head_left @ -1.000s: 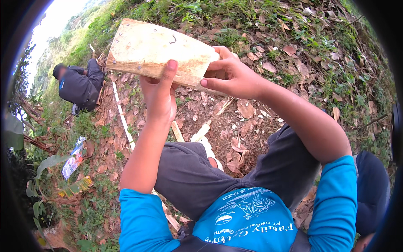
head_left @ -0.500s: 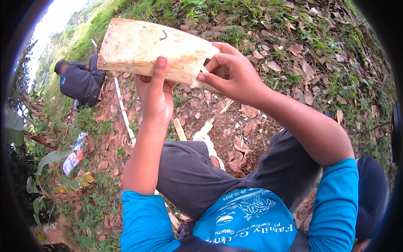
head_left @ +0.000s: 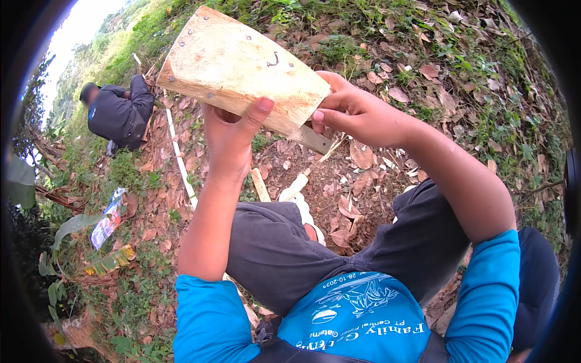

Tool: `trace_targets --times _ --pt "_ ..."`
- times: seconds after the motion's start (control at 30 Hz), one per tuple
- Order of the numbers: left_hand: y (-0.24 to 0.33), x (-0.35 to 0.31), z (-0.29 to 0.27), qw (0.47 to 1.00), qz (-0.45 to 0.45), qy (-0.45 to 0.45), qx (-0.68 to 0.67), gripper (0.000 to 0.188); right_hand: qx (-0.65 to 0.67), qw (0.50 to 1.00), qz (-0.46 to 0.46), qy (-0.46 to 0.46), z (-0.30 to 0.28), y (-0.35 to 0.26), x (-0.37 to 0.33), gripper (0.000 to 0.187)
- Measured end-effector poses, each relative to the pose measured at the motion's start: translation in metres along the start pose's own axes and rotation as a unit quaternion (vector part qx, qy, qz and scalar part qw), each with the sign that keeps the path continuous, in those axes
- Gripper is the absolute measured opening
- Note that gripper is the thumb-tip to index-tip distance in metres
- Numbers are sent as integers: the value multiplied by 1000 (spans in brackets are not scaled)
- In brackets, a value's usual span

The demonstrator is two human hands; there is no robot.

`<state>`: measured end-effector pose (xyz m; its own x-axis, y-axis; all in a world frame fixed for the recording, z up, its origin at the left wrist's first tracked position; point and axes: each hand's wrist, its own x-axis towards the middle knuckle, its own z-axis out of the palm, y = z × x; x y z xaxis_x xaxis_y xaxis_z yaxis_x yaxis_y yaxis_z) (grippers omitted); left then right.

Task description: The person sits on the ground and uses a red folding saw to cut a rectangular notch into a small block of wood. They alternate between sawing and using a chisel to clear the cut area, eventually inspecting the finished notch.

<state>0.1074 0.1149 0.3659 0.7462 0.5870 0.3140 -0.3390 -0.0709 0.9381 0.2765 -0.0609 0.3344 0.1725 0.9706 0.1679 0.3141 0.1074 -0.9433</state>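
A pale wooden box (head_left: pixel 242 69), with nail heads along its edges and a small bent dark hook on its upper face, is held up in front of me, tilted. Its underside is gripped by my left hand (head_left: pixel 233 136), the thumb lying along the near side. At the box's right end, my right hand (head_left: pixel 366 115) has its fingers curled against the end and the thumb at the near corner. Some of those fingers are hidden behind the box. Beneath that end, a thin wooden strip (head_left: pixel 311 139) with a small hole sticks out.
Dry leaves, wood chips and grass cover the sloping ground. Between my knees lie wood offcuts (head_left: pixel 261 185). A long pale pole (head_left: pixel 175 142) runs along the left, near a plastic packet (head_left: pixel 109 218). Another person (head_left: pixel 121 115) sits far left; a dark-clothed shape (head_left: pixel 535 284) is at right.
The box has tilted, its left end rising and its right end dropping, and has shifted right. My right hand moved slightly down and right with it. More of the holed strip now shows.
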Motion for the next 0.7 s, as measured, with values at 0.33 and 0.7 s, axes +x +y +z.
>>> trace_targets --times 0.33,0.7 --pt "-6 -4 6 998 -63 1 2 77 -53 998 -29 -1 -12 8 -17 40" --pt "-43 -3 -38 958 -278 66 -29 73 -57 958 -44 277 -68 -34 -73 28"
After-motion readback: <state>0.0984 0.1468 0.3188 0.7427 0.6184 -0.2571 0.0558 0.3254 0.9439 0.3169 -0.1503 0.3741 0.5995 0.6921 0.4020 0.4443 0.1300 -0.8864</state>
